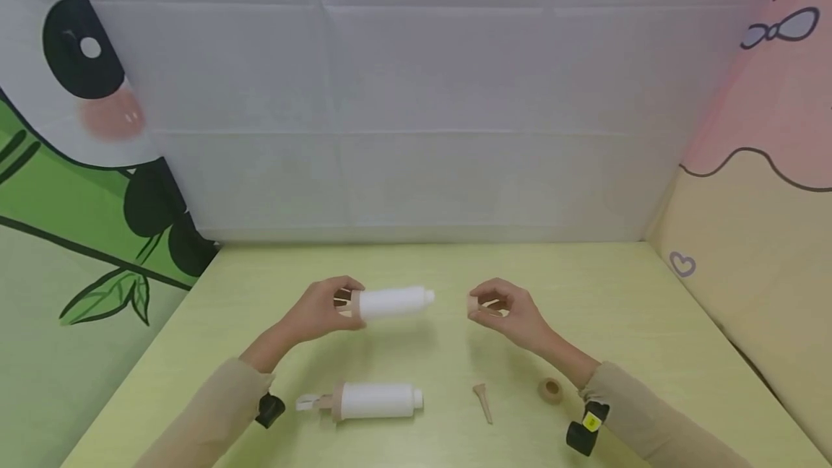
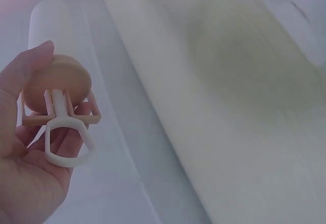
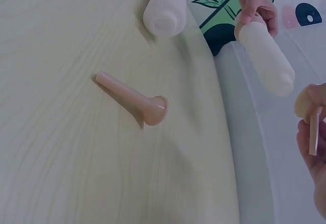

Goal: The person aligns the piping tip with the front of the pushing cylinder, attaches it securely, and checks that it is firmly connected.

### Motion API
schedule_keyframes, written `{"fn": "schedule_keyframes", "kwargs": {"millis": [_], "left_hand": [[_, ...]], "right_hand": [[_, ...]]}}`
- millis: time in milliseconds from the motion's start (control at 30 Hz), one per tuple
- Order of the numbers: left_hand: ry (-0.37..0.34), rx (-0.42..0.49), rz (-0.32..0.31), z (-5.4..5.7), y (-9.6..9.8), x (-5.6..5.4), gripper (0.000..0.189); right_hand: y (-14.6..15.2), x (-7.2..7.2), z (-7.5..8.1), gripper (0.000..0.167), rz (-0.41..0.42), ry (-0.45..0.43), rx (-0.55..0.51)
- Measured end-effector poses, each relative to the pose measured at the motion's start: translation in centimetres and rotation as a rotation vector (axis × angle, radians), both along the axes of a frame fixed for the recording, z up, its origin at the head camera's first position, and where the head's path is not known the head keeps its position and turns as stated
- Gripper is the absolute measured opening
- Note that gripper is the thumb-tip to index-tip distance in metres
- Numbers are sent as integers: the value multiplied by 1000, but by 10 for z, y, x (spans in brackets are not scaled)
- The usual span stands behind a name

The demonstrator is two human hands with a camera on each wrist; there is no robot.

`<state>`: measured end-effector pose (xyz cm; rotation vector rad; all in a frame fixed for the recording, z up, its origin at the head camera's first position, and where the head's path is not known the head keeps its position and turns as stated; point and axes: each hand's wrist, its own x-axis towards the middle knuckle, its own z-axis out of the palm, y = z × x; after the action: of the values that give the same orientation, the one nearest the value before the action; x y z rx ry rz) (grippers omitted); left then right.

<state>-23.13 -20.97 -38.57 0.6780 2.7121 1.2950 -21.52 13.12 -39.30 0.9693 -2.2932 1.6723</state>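
My left hand (image 1: 325, 304) grips a white syringe (image 1: 393, 302) by its beige end collar, raised above the table with its narrow tip toward the right. Behind the collar, beige finger brackets and a white plunger ring (image 2: 67, 162) show in the left wrist view. My right hand (image 1: 510, 309) pinches a small beige round piece (image 3: 304, 104) with a thin stem, held across a gap from the syringe tip. A second white syringe (image 1: 378, 401) lies on the table between my forearms, its plunger ring toward the left.
On the yellow wood-grain table (image 1: 617, 273) lie a beige funnel-shaped nozzle (image 1: 482, 403) and a beige ring-like piece (image 1: 550, 391) with a dark centre, close to my right forearm. A pale cloth (image 1: 429, 165) hangs behind, with cartoon-printed walls at both sides.
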Motion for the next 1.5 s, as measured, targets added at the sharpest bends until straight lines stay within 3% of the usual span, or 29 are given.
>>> {"fn": "schedule_keyframes", "kwargs": {"millis": [200, 500, 733, 1233, 1500], "left_hand": [[-1, 30, 17, 10, 9, 12, 48], [-3, 101, -12, 13, 14, 19, 48], [18, 118, -10, 12, 18, 21, 48], [8, 135, -46, 7, 27, 20, 48], [7, 125, -50, 8, 32, 19, 48]], "right_hand": [[-6, 3, 6, 25, -9, -17, -11], [-10, 5, 9, 26, -1, 0, -35], [-14, 5, 8, 26, -7, -24, -38], [-20, 3, 3, 27, -27, 13, -32], [-21, 3, 0, 28, 2, 43, -71]]}}
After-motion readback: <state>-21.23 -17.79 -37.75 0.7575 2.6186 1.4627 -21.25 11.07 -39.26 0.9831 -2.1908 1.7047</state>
